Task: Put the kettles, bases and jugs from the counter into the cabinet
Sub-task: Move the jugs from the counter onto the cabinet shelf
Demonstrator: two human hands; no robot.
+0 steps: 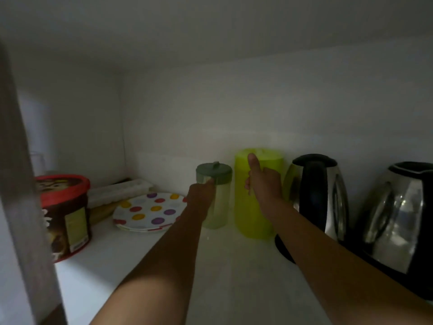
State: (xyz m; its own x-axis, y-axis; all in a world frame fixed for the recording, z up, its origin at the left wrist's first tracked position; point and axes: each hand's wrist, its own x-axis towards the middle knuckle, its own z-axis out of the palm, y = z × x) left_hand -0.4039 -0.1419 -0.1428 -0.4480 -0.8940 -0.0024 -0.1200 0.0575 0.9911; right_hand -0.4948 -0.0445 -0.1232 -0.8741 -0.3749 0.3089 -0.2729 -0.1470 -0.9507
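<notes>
Inside the dim cabinet, my left hand [202,193] grips a small clear jug with a grey-green lid [218,202], which stands on the white shelf [222,277]. My right hand [262,181] holds a taller lime-green jug [253,214] just to its right, thumb up against its side. Both jugs stand upright near the back wall. Right of them stand two steel kettles with black handles, one [316,195] beside the green jug on a black base, the other [398,216] at the right edge.
A stack of white plates with coloured dots [150,211] lies left of the small jug. A red-lidded tub [65,214] stands at the far left, with flat boxes [117,193] behind it. The cabinet's side panel [25,207] fills the left edge.
</notes>
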